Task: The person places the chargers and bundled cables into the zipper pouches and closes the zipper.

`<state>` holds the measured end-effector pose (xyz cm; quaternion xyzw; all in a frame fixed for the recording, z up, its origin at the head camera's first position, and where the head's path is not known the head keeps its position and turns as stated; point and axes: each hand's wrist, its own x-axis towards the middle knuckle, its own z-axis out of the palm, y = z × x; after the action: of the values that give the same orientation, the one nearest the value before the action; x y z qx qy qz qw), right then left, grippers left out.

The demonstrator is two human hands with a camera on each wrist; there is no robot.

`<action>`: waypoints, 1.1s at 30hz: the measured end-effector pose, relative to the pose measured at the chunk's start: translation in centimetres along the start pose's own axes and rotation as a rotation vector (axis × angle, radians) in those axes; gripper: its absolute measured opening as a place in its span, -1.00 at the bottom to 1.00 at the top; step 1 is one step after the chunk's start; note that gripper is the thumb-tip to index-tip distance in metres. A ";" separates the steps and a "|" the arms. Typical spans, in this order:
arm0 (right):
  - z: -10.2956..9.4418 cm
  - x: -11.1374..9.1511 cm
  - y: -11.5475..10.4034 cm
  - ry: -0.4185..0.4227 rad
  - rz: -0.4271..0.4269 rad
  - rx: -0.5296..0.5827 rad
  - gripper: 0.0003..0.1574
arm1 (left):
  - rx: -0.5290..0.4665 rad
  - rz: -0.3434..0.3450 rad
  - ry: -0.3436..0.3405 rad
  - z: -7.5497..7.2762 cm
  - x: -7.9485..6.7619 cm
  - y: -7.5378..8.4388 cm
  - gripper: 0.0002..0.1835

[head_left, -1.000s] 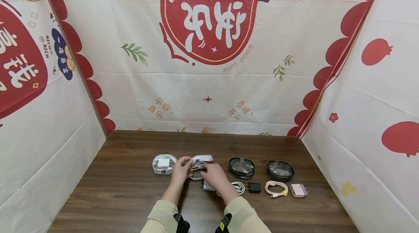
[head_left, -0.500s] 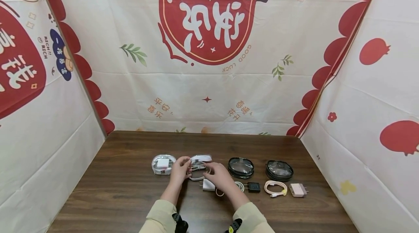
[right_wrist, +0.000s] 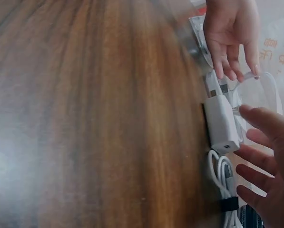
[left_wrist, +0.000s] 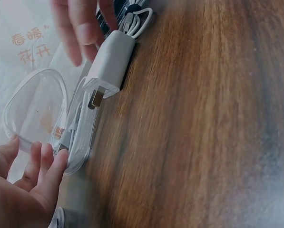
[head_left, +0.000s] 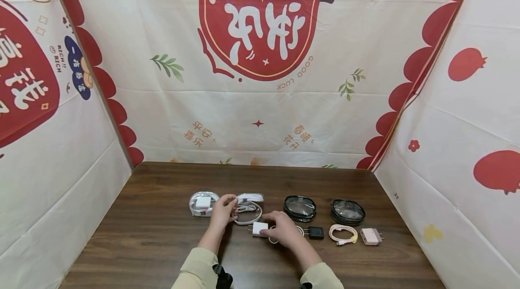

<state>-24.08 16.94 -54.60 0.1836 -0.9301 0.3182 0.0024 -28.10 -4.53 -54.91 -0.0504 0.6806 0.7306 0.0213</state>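
My left hand (head_left: 222,212) pinches the left rim of a small clear zip pouch (head_left: 260,215) with white trim, its lid raised. Inside the pouch lies a coiled white cable (head_left: 247,208). A white charger plug (head_left: 259,229) rests on the table just in front of the pouch, its metal prongs pointing left. Fingers spread, my right hand (head_left: 282,228) hovers beside this plug (right_wrist: 222,124); nothing is in its grasp. Beneath the right hand, a coiled white cable (right_wrist: 223,173) with a black tie is partly covered.
Left of the hands lies a clear pouch (head_left: 195,206) holding a white charger. Two black-trimmed pouches (head_left: 299,218) (head_left: 346,221) stand at right. Before them are a black charger (head_left: 316,233), a pinkish cable (head_left: 332,236) and a pinkish charger (head_left: 369,236). Printed cloth (head_left: 243,108) walls the table's back.
My right hand has let go of the cable in the pouch and moved right and nearer, to the white charger plug. The left hand stays on the pouch rim.
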 end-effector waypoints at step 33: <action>-0.7 -1.1 0.6 0.191 -0.028 0.021 -0.62 | 0.001 -0.008 -0.023 0.5 0.1 -0.4 -0.83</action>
<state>-23.32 18.16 -54.46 0.1653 -0.9196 0.3440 0.0934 -28.15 -4.04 -55.23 -0.0445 0.6805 0.7307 0.0319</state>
